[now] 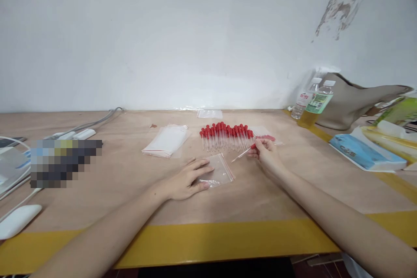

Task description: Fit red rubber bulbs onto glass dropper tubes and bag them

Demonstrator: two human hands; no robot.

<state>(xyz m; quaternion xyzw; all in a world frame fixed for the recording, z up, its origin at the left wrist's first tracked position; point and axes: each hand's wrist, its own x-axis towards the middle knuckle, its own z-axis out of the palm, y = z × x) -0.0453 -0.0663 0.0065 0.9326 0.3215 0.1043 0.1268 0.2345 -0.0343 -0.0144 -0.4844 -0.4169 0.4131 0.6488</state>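
Observation:
My left hand [188,179] lies on the table with its fingers spread, resting on a small clear zip bag [222,171] with a red line along its right edge. Between the thumb and fingers of my right hand [266,153] is a glass dropper [241,154], gripped by its red rubber bulb. Its thin tip points down and left, close to the bag's edge. Behind, a row of similar red-capped droppers [224,134] lies side by side. A stack of clear zip bags [166,140] sits to their left.
At the right stand two bottles [312,103], a grey bag-like object [342,102] and a blue tissue pack [368,150]. More red pieces [267,137] lie beside the droppers. Cables [94,120], a power strip [84,134] and a white mouse [21,220] are on the left.

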